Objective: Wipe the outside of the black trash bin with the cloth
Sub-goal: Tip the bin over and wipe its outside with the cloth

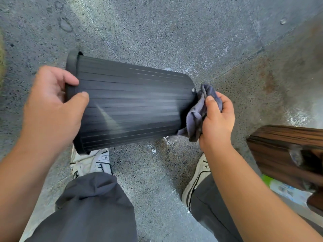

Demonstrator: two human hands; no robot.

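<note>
Black ribbed plastic is filling the middle: the trash bin [132,103] is lying sideways in the air above the speckled floor [157,32]. Your left hand [52,109] is gripping its rim, thumb curled over the wall. Your right hand [217,117] is clutching the bunched grey cloth [195,119], which is touching the bin's base end.

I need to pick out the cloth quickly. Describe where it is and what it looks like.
Find the black bin, held on its side above the speckled floor. At its base end, the right hand grips the cloth bunched against the bin. It is the only soft, crumpled grey-blue thing beside the hard ribbed plastic.
</note>
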